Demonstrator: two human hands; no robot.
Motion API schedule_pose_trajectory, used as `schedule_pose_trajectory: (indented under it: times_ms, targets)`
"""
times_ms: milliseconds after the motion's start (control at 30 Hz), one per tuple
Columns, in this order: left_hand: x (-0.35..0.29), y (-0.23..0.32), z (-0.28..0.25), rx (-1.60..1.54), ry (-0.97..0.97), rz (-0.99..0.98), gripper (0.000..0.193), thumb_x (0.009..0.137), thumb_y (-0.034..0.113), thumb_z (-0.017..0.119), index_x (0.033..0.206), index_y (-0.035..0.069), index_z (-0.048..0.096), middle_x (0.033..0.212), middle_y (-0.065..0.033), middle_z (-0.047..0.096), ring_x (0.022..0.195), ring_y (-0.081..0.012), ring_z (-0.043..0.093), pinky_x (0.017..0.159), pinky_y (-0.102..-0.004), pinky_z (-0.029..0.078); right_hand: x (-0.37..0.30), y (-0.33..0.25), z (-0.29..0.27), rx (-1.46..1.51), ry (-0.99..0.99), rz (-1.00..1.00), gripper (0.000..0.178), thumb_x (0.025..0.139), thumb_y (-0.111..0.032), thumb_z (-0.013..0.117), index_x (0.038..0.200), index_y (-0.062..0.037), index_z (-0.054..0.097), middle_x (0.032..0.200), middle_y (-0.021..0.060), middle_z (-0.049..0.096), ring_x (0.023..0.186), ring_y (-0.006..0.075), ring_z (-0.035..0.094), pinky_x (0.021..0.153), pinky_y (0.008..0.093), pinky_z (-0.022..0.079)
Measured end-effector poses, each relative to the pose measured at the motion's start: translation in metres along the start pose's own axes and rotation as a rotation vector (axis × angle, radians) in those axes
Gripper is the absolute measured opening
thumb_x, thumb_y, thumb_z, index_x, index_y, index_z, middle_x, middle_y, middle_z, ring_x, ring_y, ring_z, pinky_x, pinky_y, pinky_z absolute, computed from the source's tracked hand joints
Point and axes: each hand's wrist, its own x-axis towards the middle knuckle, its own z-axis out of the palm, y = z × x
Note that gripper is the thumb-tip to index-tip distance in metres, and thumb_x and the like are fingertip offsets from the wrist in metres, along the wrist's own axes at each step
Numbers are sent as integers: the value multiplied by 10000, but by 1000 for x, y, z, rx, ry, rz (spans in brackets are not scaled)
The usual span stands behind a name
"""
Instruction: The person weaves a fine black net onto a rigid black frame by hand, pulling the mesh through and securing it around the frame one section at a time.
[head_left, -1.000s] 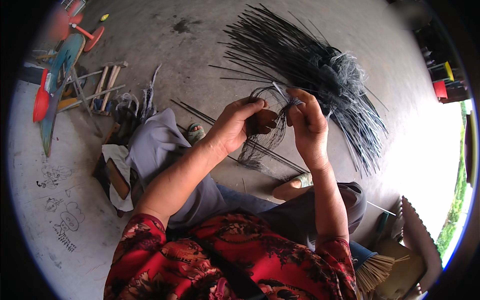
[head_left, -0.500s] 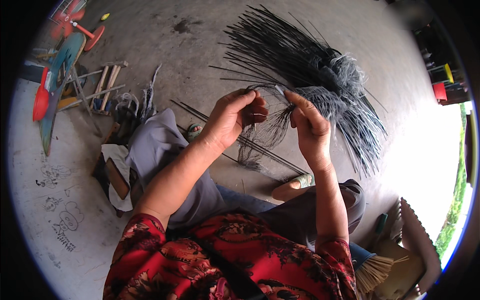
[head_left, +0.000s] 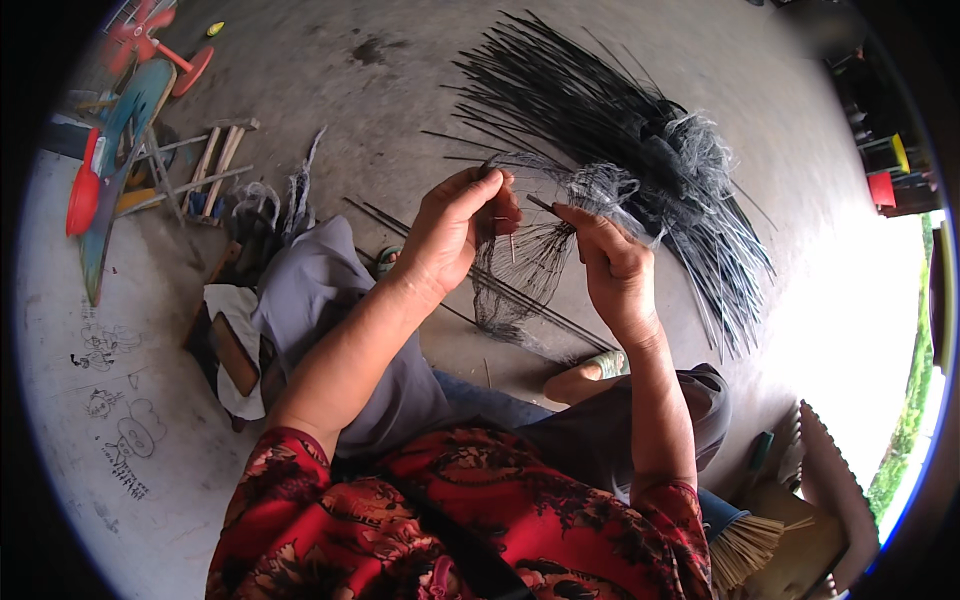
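Observation:
My left hand (head_left: pixel 450 225) is closed, thumb and fingers pinching the upper edge of a dark fine-mesh net (head_left: pixel 525 275). A thin short stick (head_left: pixel 513 248) pokes down below its fingers. To the right, my right hand (head_left: pixel 617 265) pinches a slim, flat tool (head_left: pixel 541 205) that points toward the left hand; its exact kind is not clear. Between and below both hands the mesh hangs loosely, with its gathered lower end near the floor. Strands of net run from the hands toward a large bundle of black rods (head_left: pixel 570 90) wrapped in grey netting (head_left: pixel 690 150).
Long thin rods (head_left: pixel 540 305) lie on the concrete floor by my feet. On the left are a red fan (head_left: pixel 150 45), a wooden frame (head_left: pixel 220 170) and a blue-green board (head_left: pixel 125 160). A straw broom (head_left: pixel 745 545) is at lower right.
My right hand has tilted and dropped slightly, and the tool in it has shifted left and down. The net between the hands is spread wider. The left hand has hardly moved.

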Motion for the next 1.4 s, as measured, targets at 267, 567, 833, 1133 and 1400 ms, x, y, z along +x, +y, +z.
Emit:
schedule_pose_trajectory:
  times_ms: [267,567,833,1133,1400]
  targets:
    - [-3,-27,-5,-97,-114,-196,220,1091,265,729,1157,55,749,969,-60,762,902,-185,753,783,-346,604,13,-14,11,401,147,197,178,1098,-15,664,1247,-56,751,811,-9,654,730,62,558,697,237,507]
    - [1,-1,1,18,-37,29,227,1117,277,678,1127,57,735,916,-37,715,849,-171,668,802,-350,538,3,7,8,-263,17,-127,332,1051,15,650,1277,-184,790,958,108,790,830,340,778,666,408,605]
    - [-4,-13,7,-123,-74,-108,234,1113,278,694,1207,68,738,1074,-81,804,996,-203,783,913,-370,636,12,-8,6,412,66,134,405,1088,25,650,1460,-118,727,847,0,662,739,60,527,714,231,495]
    - [-1,-14,1,-75,-35,-78,239,1132,284,656,1187,58,708,837,-40,697,775,-180,681,728,-339,541,9,-1,14,-61,-16,88,339,1067,3,665,1369,-136,734,931,97,781,780,259,765,690,324,582]
    - [4,4,2,77,-72,175,245,1159,299,615,1159,74,711,946,-30,692,850,-170,679,796,-358,563,8,-11,-2,223,-30,87,332,1089,11,645,1366,-118,776,925,50,785,798,121,706,727,285,563]
